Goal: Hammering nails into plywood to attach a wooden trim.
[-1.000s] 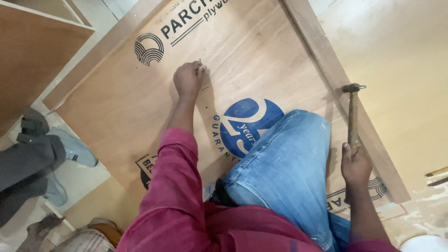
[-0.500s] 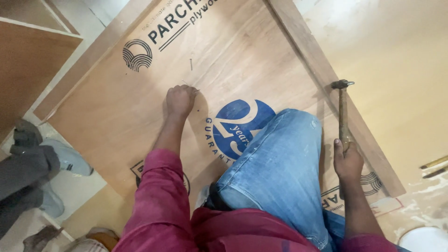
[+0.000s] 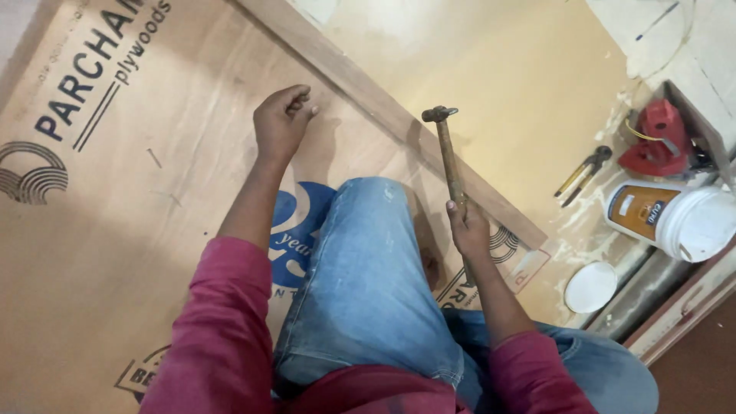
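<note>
Big light-brown plywood sheet (image 3: 115,253) with printed logos lies flat on the floor, a wooden batten (image 3: 399,123) along its far edge, and off to the right a white plastic tub (image 3: 675,218), a round white lid (image 3: 590,287) and pliers (image 3: 583,170). Compared with half a second ago the view has swung right, and the left hand (image 3: 280,123) now sits up near the batten, fingers (image 3: 295,98) curled shut, pinching something too small to make out. The right hand (image 3: 466,228) is wrapped tight round the wooden-handled hammer (image 3: 447,153), its steel head up over the batten, well apart from the left fingers.

One head cam, looking steeply down from above the person's own lap, close in. Faces across the plywood sheet (image 3: 153,230) on the floor toward its far edge strip (image 3: 383,107); no 2nd view to share.
</note>
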